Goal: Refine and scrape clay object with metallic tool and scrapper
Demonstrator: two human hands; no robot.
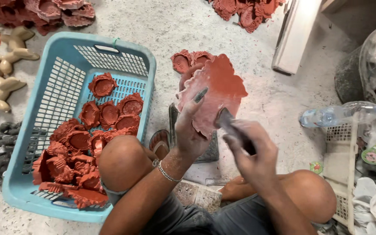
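Observation:
My left hand [190, 126] holds up a flat red clay piece [217, 91] with a ragged, scalloped edge, its back turned toward me. My right hand [250, 146], blurred by motion, grips a small dark tool [226, 118] whose tip touches the lower edge of the piece. Two more red clay lamps [191, 60] lie on the floor just behind the held piece. A light blue plastic basket [66, 61] at my left knee holds several red clay lamps [109, 114].
Beige clay figures [5, 65] and dark pieces [3, 139] lie left of the basket. Heaps of red clay pieces [44, 13] sit at the top. A plastic water bottle [340, 114], a white basket [342, 174] and bags are at the right. A stone block [196, 196] lies between my legs.

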